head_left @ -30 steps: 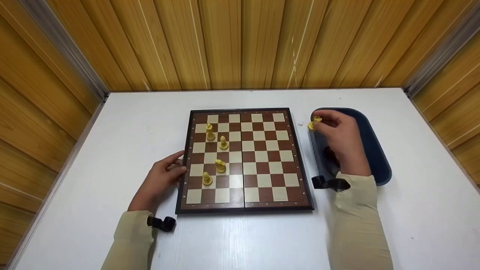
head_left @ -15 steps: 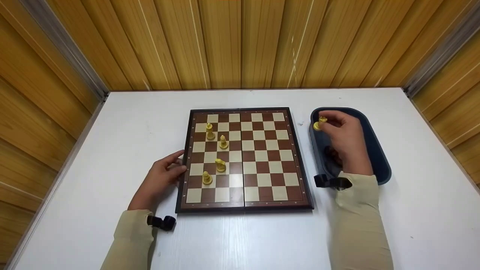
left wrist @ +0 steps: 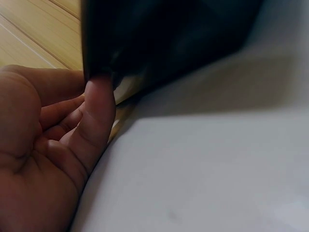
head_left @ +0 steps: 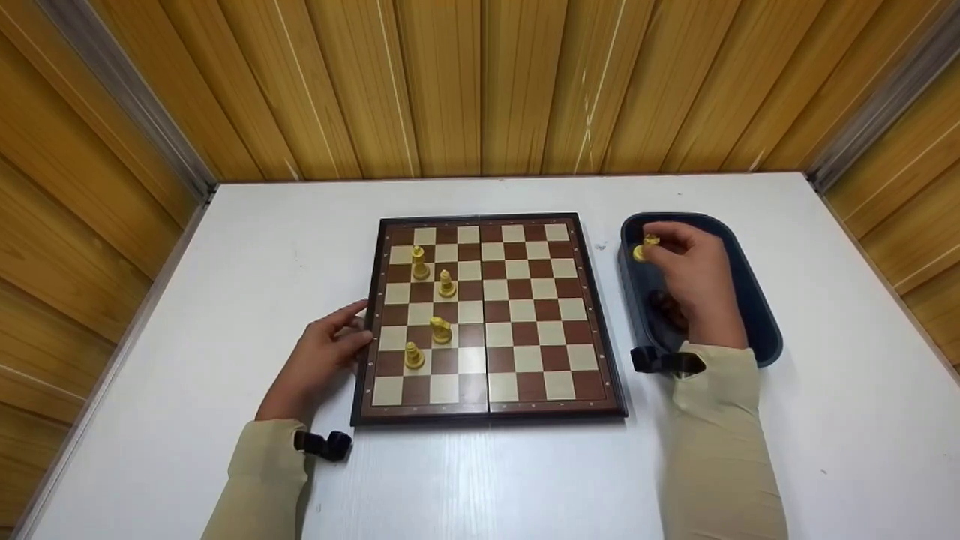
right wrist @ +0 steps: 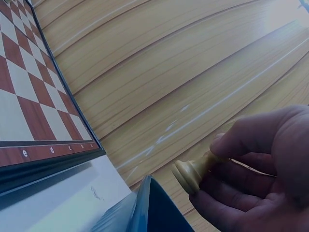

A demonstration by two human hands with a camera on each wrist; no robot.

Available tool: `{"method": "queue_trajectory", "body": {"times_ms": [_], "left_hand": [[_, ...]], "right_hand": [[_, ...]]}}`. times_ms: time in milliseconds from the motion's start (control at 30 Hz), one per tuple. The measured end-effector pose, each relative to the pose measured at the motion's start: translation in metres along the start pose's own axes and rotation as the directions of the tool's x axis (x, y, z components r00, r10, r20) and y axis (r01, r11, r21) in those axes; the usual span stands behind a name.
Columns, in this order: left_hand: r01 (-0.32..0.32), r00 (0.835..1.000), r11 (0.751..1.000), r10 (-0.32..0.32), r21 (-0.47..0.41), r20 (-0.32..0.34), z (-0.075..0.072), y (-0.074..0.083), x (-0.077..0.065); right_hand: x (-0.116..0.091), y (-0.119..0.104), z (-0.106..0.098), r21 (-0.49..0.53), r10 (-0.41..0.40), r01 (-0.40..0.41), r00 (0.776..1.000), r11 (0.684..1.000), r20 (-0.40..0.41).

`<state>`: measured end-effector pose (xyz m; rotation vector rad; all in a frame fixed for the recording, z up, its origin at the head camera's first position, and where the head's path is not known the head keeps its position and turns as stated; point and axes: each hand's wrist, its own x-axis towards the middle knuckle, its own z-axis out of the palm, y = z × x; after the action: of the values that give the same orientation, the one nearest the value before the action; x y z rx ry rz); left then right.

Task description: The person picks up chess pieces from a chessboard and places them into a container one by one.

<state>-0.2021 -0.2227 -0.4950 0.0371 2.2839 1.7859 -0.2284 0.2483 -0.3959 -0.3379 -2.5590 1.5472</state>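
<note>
In the head view my right hand is over the left part of the dark blue tray, pinching a yellow chess piece between thumb and fingers. The right wrist view shows the piece's round base sticking out, its upper part hidden by the fingers. My left hand touches the left edge of the chessboard with thumb and fingertips; the left wrist view shows its thumb against the dark side. On the board's left half stand a tall yellow piece, a bishop, a knight and another yellow piece.
Dark red chess pieces lie inside the tray, partly covered by the right hand. The white table ends at a wood-panelled wall behind, with similar panels at both sides. A narrow strip of table separates board and tray.
My right hand has moved right with the yellow chess piece, from across the tray's left rim to over its inside. The left hand and the pieces on the board stay put.
</note>
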Motion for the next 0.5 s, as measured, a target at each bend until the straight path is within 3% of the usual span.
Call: {"method": "queue_trajectory", "body": {"times_ms": [333, 500], "left_hand": [[-0.009, 1.000, 1.000, 0.009, -0.001, -0.009, 0.0005, 0.0002, -0.0005], [-0.001, 1.000, 0.999, 0.000, -0.042, -0.015, 0.0014, -0.0002, -0.0003]], "right_hand": [[0.0011, 0.0041, -0.0017, -0.022, 0.041, -0.040, 0.999, 0.999, 0.007], [0.0033, 0.0077, -0.0009, -0.031, 0.017, -0.017, 1.000, 0.999, 0.017]]}}
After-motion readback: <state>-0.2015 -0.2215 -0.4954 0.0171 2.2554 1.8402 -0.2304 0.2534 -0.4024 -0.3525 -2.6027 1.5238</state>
